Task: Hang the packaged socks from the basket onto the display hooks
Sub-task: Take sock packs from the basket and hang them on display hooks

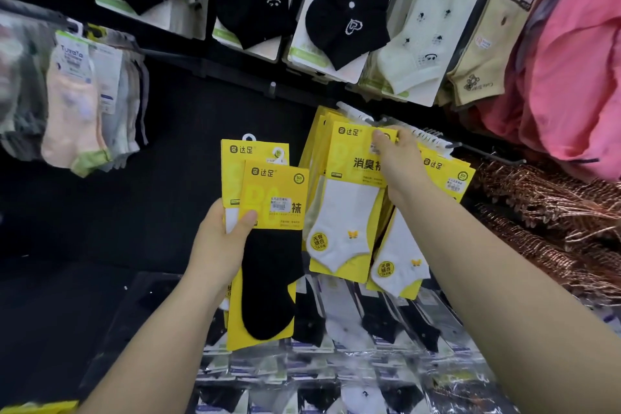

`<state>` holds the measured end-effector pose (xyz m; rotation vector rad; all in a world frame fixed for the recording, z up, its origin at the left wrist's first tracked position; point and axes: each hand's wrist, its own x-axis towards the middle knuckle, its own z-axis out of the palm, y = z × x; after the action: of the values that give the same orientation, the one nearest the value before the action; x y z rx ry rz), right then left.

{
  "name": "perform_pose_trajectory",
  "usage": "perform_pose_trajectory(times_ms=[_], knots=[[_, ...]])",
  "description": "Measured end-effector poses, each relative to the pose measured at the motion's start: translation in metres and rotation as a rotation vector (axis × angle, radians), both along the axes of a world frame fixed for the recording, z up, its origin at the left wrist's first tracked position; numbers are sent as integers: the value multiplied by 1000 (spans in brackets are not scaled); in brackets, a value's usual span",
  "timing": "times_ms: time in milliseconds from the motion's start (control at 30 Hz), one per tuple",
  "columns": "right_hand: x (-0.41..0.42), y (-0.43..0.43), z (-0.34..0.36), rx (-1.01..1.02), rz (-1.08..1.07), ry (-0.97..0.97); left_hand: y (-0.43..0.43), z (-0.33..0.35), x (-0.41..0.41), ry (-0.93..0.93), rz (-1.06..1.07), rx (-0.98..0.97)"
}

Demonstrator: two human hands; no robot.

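My left hand (223,239) grips a small stack of yellow sock packs; the front one (268,245) holds a black sock, and a second pack (250,153) shows behind it. My right hand (396,158) pinches the top of a yellow pack with a white sock (346,208) at a display hook (356,114). More yellow packs with white socks (440,178) hang on the hook to the right. The basket is not in view.
Black and pale sock packs (339,10) hang in the row above. Pastel socks (80,104) hang at the left. Clear-wrapped sock packs (353,339) lie below. Pink garments (571,60) and copper-coloured hangers (554,212) fill the right. A bare hook (273,86) sticks out of the dark panel.
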<state>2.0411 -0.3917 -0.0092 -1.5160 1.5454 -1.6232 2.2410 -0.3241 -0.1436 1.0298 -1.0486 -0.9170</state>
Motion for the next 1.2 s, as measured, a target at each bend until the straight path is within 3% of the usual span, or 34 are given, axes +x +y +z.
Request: perform_pose_trajectory(times_ms=[300, 467, 600, 733, 967, 1200], knots=[[4, -2, -6, 39, -117, -4, 1, 2, -4, 29, -71, 26], [11, 34, -29, 15, -152, 207, 5, 4, -6, 87, -95, 48], [34, 63, -49, -29, 12, 333, 10, 7, -9, 127, -139, 49], [45, 68, -48, 67, 144, 278, 16, 12, -16, 124, -216, -5], [9, 53, -33, 4, 40, 79, 13, 10, -10, -79, -98, -20], [-7, 21, 0, -13, -35, 164, 4, 4, 7, -175, 35, 14]])
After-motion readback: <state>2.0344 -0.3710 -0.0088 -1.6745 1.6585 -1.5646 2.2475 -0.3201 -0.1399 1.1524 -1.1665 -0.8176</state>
